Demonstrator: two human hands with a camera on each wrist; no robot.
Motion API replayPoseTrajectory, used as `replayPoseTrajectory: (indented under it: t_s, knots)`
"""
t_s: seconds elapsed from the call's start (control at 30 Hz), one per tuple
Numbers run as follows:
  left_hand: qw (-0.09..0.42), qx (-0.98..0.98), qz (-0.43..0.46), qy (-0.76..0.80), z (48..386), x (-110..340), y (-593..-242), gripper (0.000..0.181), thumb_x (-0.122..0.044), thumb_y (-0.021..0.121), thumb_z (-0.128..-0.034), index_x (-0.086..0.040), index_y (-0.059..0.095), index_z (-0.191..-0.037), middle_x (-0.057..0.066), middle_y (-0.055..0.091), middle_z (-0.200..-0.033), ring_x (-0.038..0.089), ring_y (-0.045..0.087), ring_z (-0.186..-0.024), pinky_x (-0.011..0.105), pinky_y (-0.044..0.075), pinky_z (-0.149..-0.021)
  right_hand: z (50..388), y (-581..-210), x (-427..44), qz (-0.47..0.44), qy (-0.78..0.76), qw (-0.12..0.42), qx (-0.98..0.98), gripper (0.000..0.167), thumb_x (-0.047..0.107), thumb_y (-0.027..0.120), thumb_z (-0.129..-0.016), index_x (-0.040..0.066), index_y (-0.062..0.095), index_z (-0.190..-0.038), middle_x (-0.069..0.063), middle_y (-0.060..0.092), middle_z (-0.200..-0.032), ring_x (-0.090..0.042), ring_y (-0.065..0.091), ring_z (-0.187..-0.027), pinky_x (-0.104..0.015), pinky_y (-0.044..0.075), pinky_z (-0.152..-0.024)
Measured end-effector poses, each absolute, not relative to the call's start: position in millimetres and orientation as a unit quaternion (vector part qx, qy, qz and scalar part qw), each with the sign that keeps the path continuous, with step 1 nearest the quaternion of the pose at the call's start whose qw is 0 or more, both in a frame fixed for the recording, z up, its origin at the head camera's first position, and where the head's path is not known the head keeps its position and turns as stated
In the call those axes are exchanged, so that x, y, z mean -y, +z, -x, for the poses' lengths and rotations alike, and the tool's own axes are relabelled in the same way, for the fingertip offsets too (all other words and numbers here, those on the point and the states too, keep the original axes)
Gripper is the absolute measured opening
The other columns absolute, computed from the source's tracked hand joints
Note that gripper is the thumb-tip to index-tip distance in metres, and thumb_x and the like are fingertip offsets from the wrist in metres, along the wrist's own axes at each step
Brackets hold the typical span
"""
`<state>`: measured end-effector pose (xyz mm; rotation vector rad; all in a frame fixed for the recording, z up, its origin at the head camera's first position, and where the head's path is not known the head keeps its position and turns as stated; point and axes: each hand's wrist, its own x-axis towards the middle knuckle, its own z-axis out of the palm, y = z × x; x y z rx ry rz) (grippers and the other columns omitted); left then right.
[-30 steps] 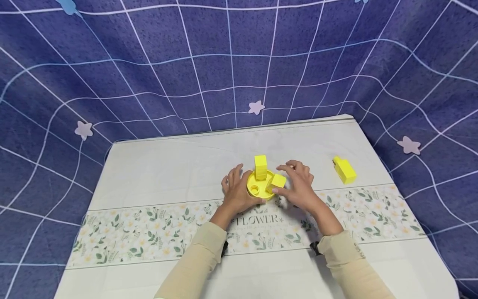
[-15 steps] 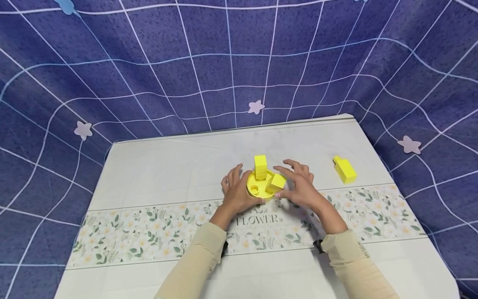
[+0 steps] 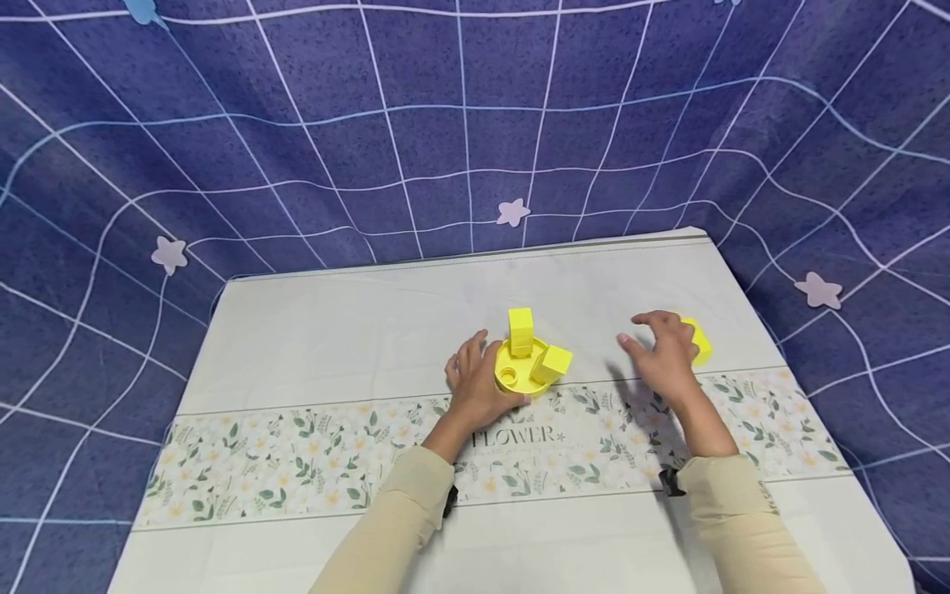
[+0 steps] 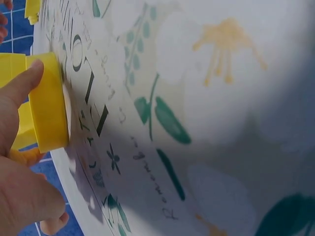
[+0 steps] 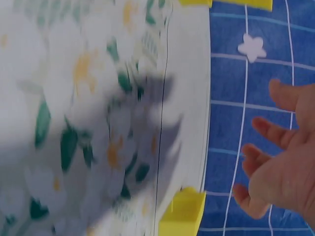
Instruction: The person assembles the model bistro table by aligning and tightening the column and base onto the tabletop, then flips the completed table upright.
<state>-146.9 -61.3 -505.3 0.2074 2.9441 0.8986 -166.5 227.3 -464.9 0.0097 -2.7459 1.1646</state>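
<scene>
So, nearest my camera come the two sleeves point(image 3: 386, 520), stretched in over the bench point(image 3: 334, 346) and its flowered strip. Past them, my left hand point(image 3: 475, 384) has stayed put, thumb and fingers curved round the left side of the yellow base point(image 3: 523, 376), which sits on the bench just beyond the printed lettering point(image 3: 512, 436); the left wrist feed shows the thumb laid on its wall. The big change is on my other side: the right hand point(image 3: 664, 355) has left the tilted block point(image 3: 554, 361) and come across to the loose block point(image 3: 699, 340), partly hiding it from the head view. Its fingers are spread apart with nothing between them, and the right wrist feed shows a gap between them and that block. For the work, I read this as the tilted block now keeping its place in the base without a hand on it, though I cannot tell how firmly it is seated. A small ring point(image 3: 508, 377) shows uncovered in the base's left part, and the upright block point(image 3: 521, 330) stands at its far side. Farthest off hangs the blue curtain point(image 3: 438, 140).
</scene>
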Motion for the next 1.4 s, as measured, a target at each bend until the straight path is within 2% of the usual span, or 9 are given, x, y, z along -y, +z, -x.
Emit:
replayPoseTrajectory:
  t_s: [0.2, 0.53, 0.87, 1.0, 1.13, 1.23, 1.4]
  knots:
    - [0.028, -0.947, -0.059, 0.316, 143.5, 56.0, -508.0, 0.095, -0.046, 0.084, -0.0685, -0.018, 0.037, -0.145, 0.006, 0.013, -0.157, 0.024, 0.007, -0.142, 0.054, 0.002, -0.110, 171.6, -463.7, -247.9, 0.102, 0.342, 0.120, 0.927, 0.046, 0.021, 0.064, -0.091, -0.007, 0.052, -0.126, -0.031, 0.037, -0.131, -0.049, 0.025, -0.119, -0.064, 0.012, -0.092]
    - [0.014, -0.936, -0.062, 0.345, 137.2, 47.5, -510.5, 0.092, -0.039, 0.082, -0.0744, -0.010, 0.034, -0.147, 0.012, 0.012, -0.158, 0.029, 0.006, -0.143, 0.054, 0.001, -0.110, 181.4, -464.9, -270.8, 0.194, 0.286, 0.037, 0.938, 0.072, 0.029, 0.062, -0.092, -0.012, 0.029, -0.141, -0.036, 0.019, -0.140, -0.052, 0.011, -0.127, -0.068, 0.010, -0.094]
    - [-0.019, -0.940, -0.059, 0.335, 133.1, 37.1, -514.7, 0.095, -0.038, 0.082, -0.0750, -0.004, 0.031, -0.147, 0.014, 0.017, -0.157, 0.029, 0.011, -0.142, 0.052, 0.004, -0.110, 184.7, -474.9, -287.0, 0.223, 0.235, -0.020, 0.946, 0.071, 0.031, 0.059, -0.092, -0.020, 0.031, -0.132, -0.041, 0.016, -0.137, -0.055, 0.012, -0.124, -0.070, 0.013, -0.090]
    - [-0.051, -0.938, -0.034, 0.342, 129.3, 28.1, -518.3, 0.093, -0.039, 0.084, -0.0726, -0.004, 0.035, -0.144, 0.014, 0.019, -0.155, 0.030, 0.013, -0.141, 0.054, 0.006, -0.109, 185.6, -476.4, -288.4, 0.218, 0.226, -0.031, 0.949, 0.068, 0.032, 0.057, -0.093, -0.022, 0.035, -0.128, -0.041, 0.016, -0.135, -0.056, 0.012, -0.123, -0.070, 0.014, -0.090]
    - [-0.059, -0.933, 0.005, 0.356, 127.7, 21.7, -519.4, 0.093, -0.043, 0.084, -0.0700, -0.007, 0.036, -0.141, 0.012, 0.022, -0.153, 0.026, 0.014, -0.139, 0.054, 0.008, -0.107, 186.4, -476.9, -287.9, 0.210, 0.222, -0.045, 0.951, 0.064, 0.032, 0.055, -0.094, -0.022, 0.038, -0.124, -0.042, 0.019, -0.132, -0.057, 0.012, -0.122, -0.070, 0.013, -0.089]
    - [-0.032, -0.931, 0.008, 0.363, 133.0, 27.3, -516.2, 0.098, -0.046, 0.086, -0.0668, -0.010, 0.036, -0.142, 0.010, 0.021, -0.152, 0.025, 0.014, -0.137, 0.053, 0.010, -0.105, 186.1, -476.9, -287.4, 0.204, 0.222, -0.052, 0.952, 0.062, 0.031, 0.054, -0.094, -0.021, 0.038, -0.124, -0.043, 0.020, -0.130, -0.057, 0.012, -0.122, -0.071, 0.013, -0.089]
    - [0.048, -0.930, -0.041, 0.361, 153.2, 51.5, -508.5, 0.103, -0.045, 0.090, -0.0590, -0.019, 0.039, -0.144, 0.007, 0.016, -0.154, 0.025, 0.012, -0.137, 0.052, 0.011, -0.105, 188.1, -476.7, -288.5, 0.200, 0.210, -0.066, 0.955, 0.060, 0.030, 0.057, -0.092, -0.020, 0.041, -0.120, -0.043, 0.024, -0.125, -0.057, 0.013, -0.121, -0.071, 0.014, -0.089]
